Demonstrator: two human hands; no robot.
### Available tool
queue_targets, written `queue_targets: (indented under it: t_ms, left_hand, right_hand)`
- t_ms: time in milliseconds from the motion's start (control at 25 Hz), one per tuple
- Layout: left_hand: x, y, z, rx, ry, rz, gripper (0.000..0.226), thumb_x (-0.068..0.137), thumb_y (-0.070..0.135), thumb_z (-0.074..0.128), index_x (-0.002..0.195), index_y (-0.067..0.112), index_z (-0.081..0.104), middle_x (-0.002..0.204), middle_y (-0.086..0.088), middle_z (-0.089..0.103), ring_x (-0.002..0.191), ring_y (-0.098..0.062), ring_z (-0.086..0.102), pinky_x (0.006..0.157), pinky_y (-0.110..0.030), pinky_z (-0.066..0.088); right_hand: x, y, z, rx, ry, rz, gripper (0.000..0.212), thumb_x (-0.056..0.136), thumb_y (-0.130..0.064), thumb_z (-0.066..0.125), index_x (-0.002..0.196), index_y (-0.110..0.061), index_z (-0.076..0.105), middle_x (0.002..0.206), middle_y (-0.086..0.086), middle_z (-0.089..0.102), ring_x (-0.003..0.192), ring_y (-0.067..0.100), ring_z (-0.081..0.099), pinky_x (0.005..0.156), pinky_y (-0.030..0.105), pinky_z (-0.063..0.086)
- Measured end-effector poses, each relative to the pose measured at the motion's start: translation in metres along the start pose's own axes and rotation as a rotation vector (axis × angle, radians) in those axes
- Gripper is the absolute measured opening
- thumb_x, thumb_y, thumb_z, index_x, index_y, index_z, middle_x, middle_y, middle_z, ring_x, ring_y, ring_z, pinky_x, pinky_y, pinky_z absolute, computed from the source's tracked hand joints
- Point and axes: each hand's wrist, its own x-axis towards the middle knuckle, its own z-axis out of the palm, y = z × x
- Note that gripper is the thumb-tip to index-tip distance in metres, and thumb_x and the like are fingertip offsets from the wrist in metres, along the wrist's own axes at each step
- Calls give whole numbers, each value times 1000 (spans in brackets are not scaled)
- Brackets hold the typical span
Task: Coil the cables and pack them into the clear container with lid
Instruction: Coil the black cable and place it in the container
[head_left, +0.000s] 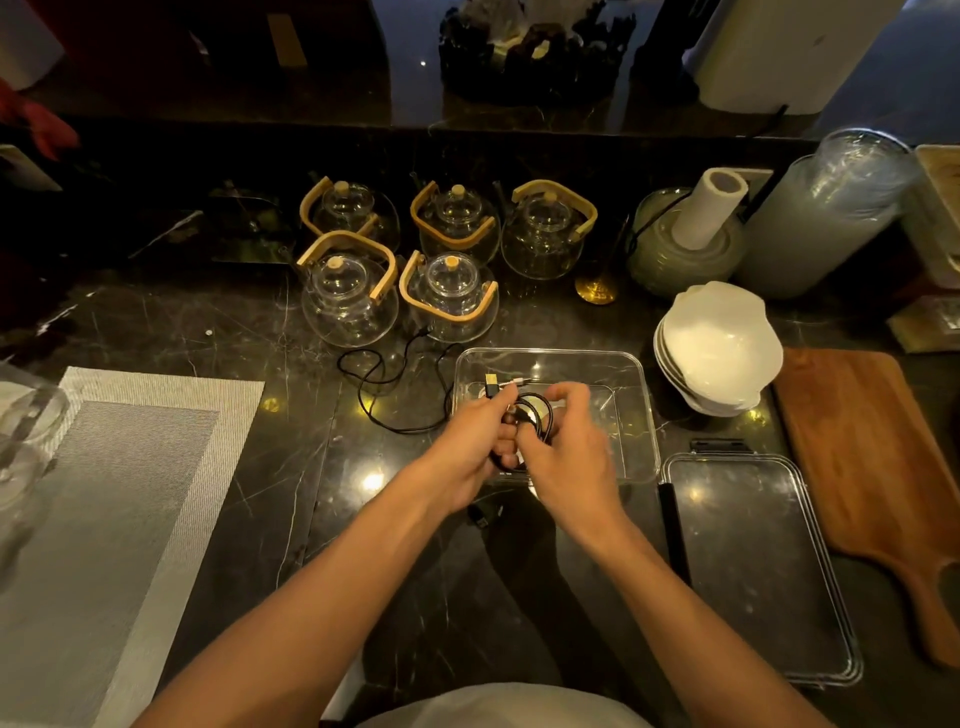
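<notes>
Both hands meet over the near left corner of the clear container (550, 358) on the dark marble counter. My left hand (475, 441) grips a black cable coil (535, 410), with a yellow-tipped USB plug (491, 383) sticking up past its fingers. My right hand (563, 441) pinches the same coil from the right. A second black cable (395, 384) lies loose and uncoiled on the counter left of the container. The clear lid (758, 566), with black latches, lies flat to the right of my right forearm. A small black plug (480, 514) shows beneath my left wrist.
Several glass teapots (353, 306) with wooden handles stand behind the loose cable. Stacked white bowls (719, 348) sit right of the container, a wooden cutting board (872, 452) beyond them. A grey woven placemat (119, 493) covers the left. A paper roll (714, 208) stands at the back.
</notes>
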Motion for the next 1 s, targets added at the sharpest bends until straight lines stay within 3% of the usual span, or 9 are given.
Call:
queue_targets:
  t_ms: [120, 200, 320, 480, 640, 800, 920, 1000]
  left_hand:
    - [4, -5, -1, -83, 21, -30, 40, 107, 35, 47, 70, 17, 46, 49, 8, 32, 42, -6, 29, 40, -18, 31]
    - [6, -11, 2, -100, 62, -14, 39, 107, 34, 46, 72, 17, 47, 49, 8, 33, 41, -5, 29, 39, -18, 31]
    - [7, -18, 1, -160, 94, 4, 36, 106, 35, 48, 76, 15, 50, 54, 7, 33, 44, -6, 30, 40, -17, 33]
    - [9, -16, -3, -381, 11, -23, 35, 105, 34, 49, 76, 15, 53, 51, 5, 36, 51, -10, 37, 49, -20, 46]
    - [6, -20, -1, -303, -57, 70, 34, 105, 36, 48, 78, 16, 52, 50, 8, 35, 46, -8, 37, 57, -21, 46]
    - [3, -13, -3, -84, -108, 185, 37, 105, 36, 49, 74, 17, 49, 52, 8, 28, 46, -9, 29, 57, -25, 41]
    - [2, -7, 0, 113, -114, 234, 38, 105, 36, 49, 73, 16, 48, 48, 9, 30, 45, -10, 27, 55, -27, 36]
    - [4, -6, 3, 252, -110, 265, 40, 105, 36, 49, 71, 16, 50, 46, 9, 35, 43, -9, 30, 53, -27, 33]
  right_hand:
    - [-3, 3, -1, -265, 157, -293, 17, 97, -24, 66, 111, -22, 57, 82, -8, 67, 64, 11, 61, 51, 21, 40]
    - [-5, 6, 0, -208, 195, -317, 13, 97, -23, 67, 109, -21, 69, 99, -7, 68, 80, 9, 63, 63, 25, 49]
    - [1, 4, -4, 257, 142, -79, 13, 97, -19, 69, 107, -20, 76, 106, -8, 71, 100, 6, 66, 86, 27, 54]
    - [8, 3, -21, 755, 174, 169, 14, 99, -15, 66, 107, -15, 77, 91, 0, 79, 84, 7, 69, 75, 20, 53]
    - [10, 2, -32, 1037, 92, 434, 13, 100, -17, 63, 103, -13, 75, 78, 0, 67, 60, 5, 52, 58, 20, 51]
    - [19, 8, -39, 1134, -162, 749, 8, 100, -8, 61, 95, -4, 66, 73, 3, 59, 50, 5, 45, 43, 16, 45]
    - [24, 14, -35, 950, -273, 786, 8, 98, -9, 63, 97, -6, 69, 66, 0, 58, 44, 3, 40, 36, 15, 38]
    - [24, 18, -32, 784, -334, 714, 15, 98, -8, 59, 97, -8, 74, 66, -2, 53, 47, 4, 36, 37, 18, 33]
